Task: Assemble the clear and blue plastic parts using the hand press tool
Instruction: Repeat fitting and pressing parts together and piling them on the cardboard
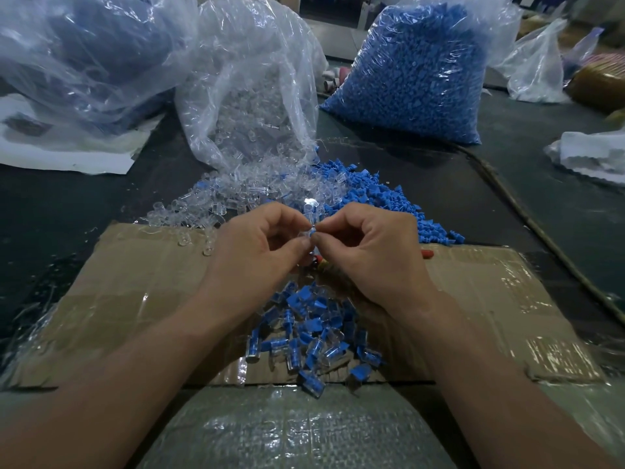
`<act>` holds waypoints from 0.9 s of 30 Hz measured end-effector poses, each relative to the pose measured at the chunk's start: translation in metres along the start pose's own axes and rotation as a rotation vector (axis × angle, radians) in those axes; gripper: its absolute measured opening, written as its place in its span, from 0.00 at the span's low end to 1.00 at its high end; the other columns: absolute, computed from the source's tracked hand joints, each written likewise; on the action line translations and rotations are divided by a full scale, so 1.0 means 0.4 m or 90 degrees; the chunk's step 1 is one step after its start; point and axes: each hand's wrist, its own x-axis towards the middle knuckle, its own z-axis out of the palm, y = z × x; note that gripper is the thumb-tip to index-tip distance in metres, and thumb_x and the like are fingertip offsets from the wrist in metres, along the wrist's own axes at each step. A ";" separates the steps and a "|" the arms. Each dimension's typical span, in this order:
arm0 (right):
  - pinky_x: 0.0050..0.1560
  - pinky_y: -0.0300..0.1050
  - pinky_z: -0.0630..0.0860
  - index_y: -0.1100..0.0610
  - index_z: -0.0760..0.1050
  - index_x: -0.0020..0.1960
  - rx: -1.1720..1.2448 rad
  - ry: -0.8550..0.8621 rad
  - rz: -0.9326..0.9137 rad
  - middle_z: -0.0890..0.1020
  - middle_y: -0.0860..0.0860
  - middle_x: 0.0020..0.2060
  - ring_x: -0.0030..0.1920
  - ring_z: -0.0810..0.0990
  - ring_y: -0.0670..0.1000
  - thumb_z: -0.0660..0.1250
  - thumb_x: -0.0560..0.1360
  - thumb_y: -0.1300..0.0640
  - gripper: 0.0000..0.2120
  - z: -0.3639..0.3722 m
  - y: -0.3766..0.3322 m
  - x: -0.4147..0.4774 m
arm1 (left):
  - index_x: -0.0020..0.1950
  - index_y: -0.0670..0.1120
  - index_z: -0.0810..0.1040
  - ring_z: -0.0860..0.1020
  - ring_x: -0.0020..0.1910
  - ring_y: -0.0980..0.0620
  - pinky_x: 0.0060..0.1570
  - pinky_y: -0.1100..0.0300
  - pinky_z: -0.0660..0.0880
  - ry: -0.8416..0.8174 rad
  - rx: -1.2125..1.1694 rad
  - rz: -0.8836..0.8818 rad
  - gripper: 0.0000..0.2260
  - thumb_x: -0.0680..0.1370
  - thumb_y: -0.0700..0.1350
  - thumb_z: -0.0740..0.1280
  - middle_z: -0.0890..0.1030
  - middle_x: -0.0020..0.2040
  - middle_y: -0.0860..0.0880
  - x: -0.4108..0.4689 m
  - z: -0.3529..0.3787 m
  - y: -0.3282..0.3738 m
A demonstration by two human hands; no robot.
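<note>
Right at the middle of the view, the left hand [260,245] and the right hand [368,255] meet fingertip to fingertip above a flattened brown cardboard sheet [135,286]. The 2 bare forearms reach in from the lower corners, with the backs of the hands turned upward. Thumb and forefinger of each hand pinch the same small clear plastic tube with a blue plastic insert [310,228], which is held roughly upright between them. The remaining fingers of both hands are curled in toward the palms.

Just beyond the hands, a loose heap of clear plastic parts [230,201] spills from an open transparent bag [250,79]. Touching it on the right is a heap of small blue plastic parts [375,198]. Between the wrists, on the cardboard, lies a pile of joined clear-and-blue pieces [314,333]. A red object [428,254] shows at the right hand's far edge, mostly hidden, and what it is cannot be told. Farther back, a bulging transparent bag of blue parts [416,76] stands on the dark tabletop [67,204].
</note>
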 end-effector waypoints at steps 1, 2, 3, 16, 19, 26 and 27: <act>0.37 0.32 0.76 0.59 0.81 0.43 0.006 -0.006 0.001 0.78 0.41 0.32 0.37 0.79 0.42 0.73 0.69 0.62 0.04 0.000 0.001 0.000 | 0.42 0.51 0.76 0.81 0.33 0.59 0.32 0.72 0.74 -0.005 -0.012 -0.003 0.09 0.72 0.36 0.69 0.82 0.33 0.51 0.000 0.000 0.001; 0.38 0.31 0.76 0.59 0.81 0.44 0.016 -0.013 0.003 0.78 0.40 0.33 0.37 0.79 0.41 0.73 0.68 0.61 0.05 0.000 0.003 0.000 | 0.42 0.50 0.77 0.81 0.33 0.59 0.32 0.71 0.74 -0.008 -0.034 -0.009 0.09 0.72 0.36 0.68 0.82 0.34 0.51 0.000 -0.001 0.001; 0.39 0.30 0.75 0.59 0.80 0.45 0.026 -0.019 0.007 0.77 0.39 0.34 0.38 0.79 0.40 0.73 0.68 0.60 0.07 -0.001 0.004 0.001 | 0.42 0.49 0.77 0.81 0.32 0.58 0.32 0.70 0.75 -0.010 -0.064 -0.018 0.08 0.72 0.35 0.68 0.83 0.36 0.50 0.002 -0.004 0.001; 0.48 0.43 0.79 0.50 0.77 0.46 0.185 -0.108 0.042 0.82 0.48 0.40 0.42 0.83 0.46 0.73 0.66 0.60 0.11 0.000 0.012 0.002 | 0.39 0.42 0.77 0.78 0.25 0.53 0.26 0.66 0.75 -0.029 -0.251 -0.112 0.04 0.66 0.39 0.69 0.80 0.27 0.46 0.015 -0.018 0.000; 0.50 0.45 0.79 0.50 0.77 0.48 0.192 -0.099 0.017 0.82 0.48 0.42 0.44 0.82 0.47 0.72 0.67 0.64 0.14 0.002 0.015 0.002 | 0.40 0.41 0.76 0.78 0.24 0.54 0.25 0.66 0.75 -0.031 -0.277 -0.123 0.07 0.64 0.40 0.68 0.80 0.27 0.46 0.018 -0.020 0.001; 0.48 0.40 0.78 0.49 0.77 0.47 0.219 -0.085 -0.011 0.81 0.45 0.41 0.44 0.82 0.45 0.71 0.68 0.65 0.14 0.003 0.013 0.000 | 0.40 0.40 0.77 0.79 0.26 0.52 0.26 0.65 0.75 -0.045 -0.277 -0.128 0.07 0.64 0.40 0.68 0.81 0.29 0.45 0.018 -0.024 -0.004; 0.48 0.40 0.78 0.49 0.77 0.46 0.221 -0.085 -0.008 0.81 0.45 0.41 0.43 0.82 0.45 0.71 0.67 0.65 0.13 0.003 0.012 0.001 | 0.40 0.40 0.77 0.79 0.26 0.52 0.26 0.65 0.75 -0.045 -0.279 -0.129 0.07 0.64 0.40 0.68 0.81 0.29 0.44 0.018 -0.024 -0.005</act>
